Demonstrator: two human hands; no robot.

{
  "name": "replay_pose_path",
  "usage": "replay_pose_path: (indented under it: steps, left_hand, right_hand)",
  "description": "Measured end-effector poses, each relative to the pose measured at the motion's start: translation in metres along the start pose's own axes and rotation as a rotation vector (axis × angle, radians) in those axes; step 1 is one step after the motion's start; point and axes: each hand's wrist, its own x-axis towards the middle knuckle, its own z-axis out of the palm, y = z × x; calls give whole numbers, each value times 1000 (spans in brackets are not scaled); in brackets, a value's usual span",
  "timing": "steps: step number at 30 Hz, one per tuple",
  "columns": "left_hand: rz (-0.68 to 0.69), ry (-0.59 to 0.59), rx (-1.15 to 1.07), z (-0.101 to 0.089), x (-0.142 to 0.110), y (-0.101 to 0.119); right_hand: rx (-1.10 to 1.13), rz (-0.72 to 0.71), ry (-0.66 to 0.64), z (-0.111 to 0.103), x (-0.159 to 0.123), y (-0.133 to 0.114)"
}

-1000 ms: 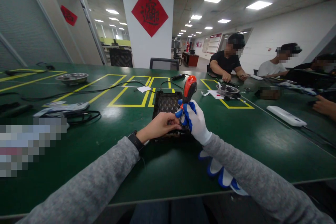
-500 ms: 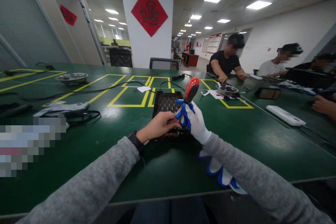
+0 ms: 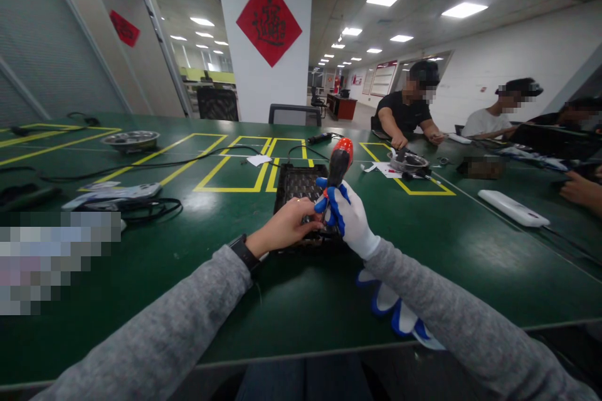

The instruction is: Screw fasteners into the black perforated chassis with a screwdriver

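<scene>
A red-and-black screwdriver [image 3: 339, 161] stands nearly upright, handle up, its tip hidden behind fingers. My right hand [image 3: 352, 216], in a white and blue glove, is wrapped round it low on the handle. My bare left hand [image 3: 289, 222] has its fingers curled in against the gloved fingertips, near the shaft; what they pinch, if anything, is hidden. Under both hands lies a black rectangular case [image 3: 301, 182] with a patterned inside, its near right corner covered by my hands. A spare white and blue glove [image 3: 388, 301] lies beneath my right forearm.
Metal bowls stand at the far left [image 3: 132, 140] and right [image 3: 408, 161]. A white power strip [image 3: 512, 207] lies on the green table [image 3: 235, 326] at right. Black cables [image 3: 141, 208] coil at left. Across the table sits a co-worker in black [image 3: 407, 113].
The screwdriver's handle has turned and shifted its tilt slightly within my gloved hand. My left fingers have moved only a little; the case stays in place.
</scene>
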Motion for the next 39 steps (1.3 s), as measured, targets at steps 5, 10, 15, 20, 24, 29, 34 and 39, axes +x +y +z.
replay_pose_path:
  steps: [5,10,15,20,24,29,34,39]
  left_hand:
    - [35,-16,34,0,0,1]
    - [-26,23,27,2,0,0]
    - [13,-5,7,2,0,-2]
    - [18,-12,18,2,0,-3]
    - [-16,-10,-29,3,-1,-2]
    - [21,-45,-57,3,-1,-3]
    - [11,-40,-30,3,-1,-2]
    - [-51,-32,9,4,-1,-2]
  right_hand:
    - [-36,-16,-11,-1,-1,0]
    - [-16,-17,0,2,-1,-1]
    - [-19,-7,-9,1,1,-1]
    - [19,2,22,0,1,2]
    - [9,-24,18,0,0,3]
    - [-16,-14,-3,-1,-1,2]
    - [-16,-10,-2,0,0,2]
    - [-23,-16,29,1,1,1]
